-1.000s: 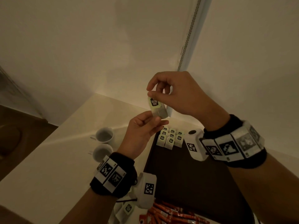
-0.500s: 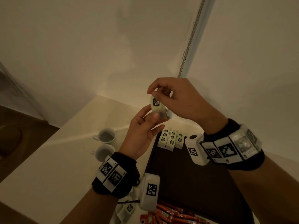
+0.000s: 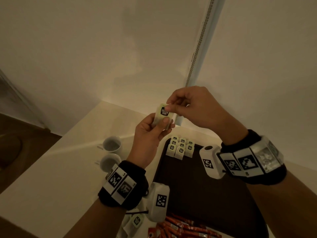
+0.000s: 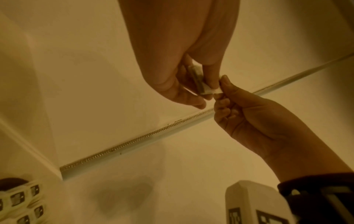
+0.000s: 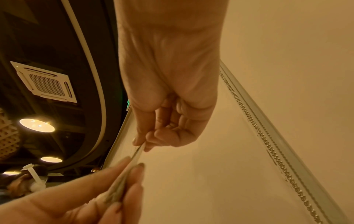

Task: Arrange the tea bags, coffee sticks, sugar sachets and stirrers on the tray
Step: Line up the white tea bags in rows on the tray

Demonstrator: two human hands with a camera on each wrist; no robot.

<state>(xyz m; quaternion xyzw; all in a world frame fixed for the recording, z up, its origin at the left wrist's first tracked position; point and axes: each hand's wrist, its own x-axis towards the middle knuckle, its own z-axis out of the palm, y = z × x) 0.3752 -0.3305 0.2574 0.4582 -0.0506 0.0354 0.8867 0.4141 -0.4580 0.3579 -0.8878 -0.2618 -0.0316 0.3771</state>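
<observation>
A pale green tea bag (image 3: 162, 114) with a black label is held up in the air above the dark tray (image 3: 197, 186). My left hand (image 3: 154, 127) pinches its lower part between thumb and fingers. My right hand (image 3: 173, 107) pinches its top edge. The left wrist view shows the tea bag (image 4: 199, 81) edge-on between both hands. In the right wrist view the tea bag (image 5: 122, 181) runs from my right fingertips (image 5: 138, 141) down to the left fingers. Several tea bags (image 3: 180, 148) lie in rows at the tray's far left corner.
Two white cups (image 3: 111, 145) stand on the pale table (image 3: 51, 169) left of the tray. Red coffee sticks (image 3: 181, 229) and loose tea bags (image 3: 137, 220) lie at the near edge under my left wrist. A wall with a beaded cord (image 3: 199, 43) rises behind.
Both hands have lowered slightly with the tea bag. The right hand has shifted its pinch to the bag's top edge, and the left thumb has moved up over its lower part.
</observation>
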